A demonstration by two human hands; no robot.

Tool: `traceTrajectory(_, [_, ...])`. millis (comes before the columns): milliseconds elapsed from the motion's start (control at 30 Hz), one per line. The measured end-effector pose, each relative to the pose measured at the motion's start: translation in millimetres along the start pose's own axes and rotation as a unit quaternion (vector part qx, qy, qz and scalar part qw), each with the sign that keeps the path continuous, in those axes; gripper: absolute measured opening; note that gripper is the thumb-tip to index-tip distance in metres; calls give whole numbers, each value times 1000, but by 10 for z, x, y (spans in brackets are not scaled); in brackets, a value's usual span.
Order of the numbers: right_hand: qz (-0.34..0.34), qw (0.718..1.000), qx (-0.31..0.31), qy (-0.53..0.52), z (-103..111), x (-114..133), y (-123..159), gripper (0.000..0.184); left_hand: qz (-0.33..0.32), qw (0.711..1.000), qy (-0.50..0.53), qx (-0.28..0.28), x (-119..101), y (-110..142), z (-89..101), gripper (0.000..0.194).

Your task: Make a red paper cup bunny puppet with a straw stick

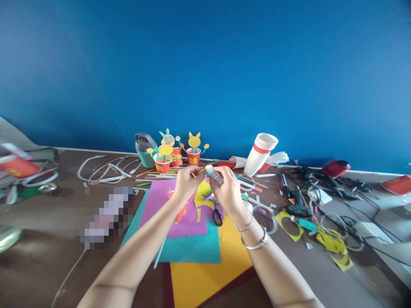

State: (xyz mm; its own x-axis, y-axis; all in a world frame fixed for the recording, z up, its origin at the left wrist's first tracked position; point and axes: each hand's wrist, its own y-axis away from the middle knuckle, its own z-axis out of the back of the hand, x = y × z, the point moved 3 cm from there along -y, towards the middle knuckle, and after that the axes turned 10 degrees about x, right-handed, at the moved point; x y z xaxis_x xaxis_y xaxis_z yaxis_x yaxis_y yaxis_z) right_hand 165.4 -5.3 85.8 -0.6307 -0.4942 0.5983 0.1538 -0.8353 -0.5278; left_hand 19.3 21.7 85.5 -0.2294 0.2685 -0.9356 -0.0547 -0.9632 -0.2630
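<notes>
My left hand (189,185) is closed, pinching a thin yellow strip (198,172). Close beside it, my right hand (228,190) grips a small grey object with a white end (214,174); its exact kind is unclear. Both hands are held over stacked coloured sheets. A purple sheet (157,209) lies on top of a teal sheet (192,252), with an orange-yellow sheet (205,282) underneath. Scissors with black handles (217,217) rest below my right hand. Partly hidden behind my left hand is a red shape on the purple sheet.
Behind my hands stand red paper cups (193,157) with yellow animal-face cutouts, beside a grey-teal bottle (146,149). Stacked white cups (260,154) lean at the right. Farther right are a glue gun (298,205), tangled cables and yellow paper scraps (330,240). White cable (109,169) lies left.
</notes>
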Motion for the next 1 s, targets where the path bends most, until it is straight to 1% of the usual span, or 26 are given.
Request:
traceTrajectory(133, [6,1000,-3,19,-5,14,10,16,3,1000,3,0,15,1,4,20])
traceTrajectory(300, [8,999,1,34,13,24,16,19,40,996,70,32,75,-15,9,27])
traceTrajectory(433, [12,999,1,44,34,36,10,20,65,989,123,52,96,-20,-10,29])
traceTrajectory(600, [4,999,15,43,23,7,1,20,69,983,156,62,76,-15,-26,30])
traceTrajectory(667, [-5,1000,1,23,33,-21,-7,16,72,983,157,57,64,-15,-8,30])
traceTrajectory(733, [-18,1000,-10,-18,49,-53,-21,12,78,984,155,49,50,-17,18,29])
traceTrajectory(800, [-39,996,-3,-74,60,-81,-40,12,82,984,155,42,32,-20,41,26])
traceTrajectory(867, [-57,991,10,-123,68,-92,-55,15,83,982,164,40,15,-26,51,24])
traceTrajectory(933, [-60,987,23,-150,70,-87,-63,16,92,979,178,44,13,-34,48,24])
traceTrajectory(1000, [-46,987,33,-152,67,-75,-65,16,108,974,194,49,31,-43,41,23])
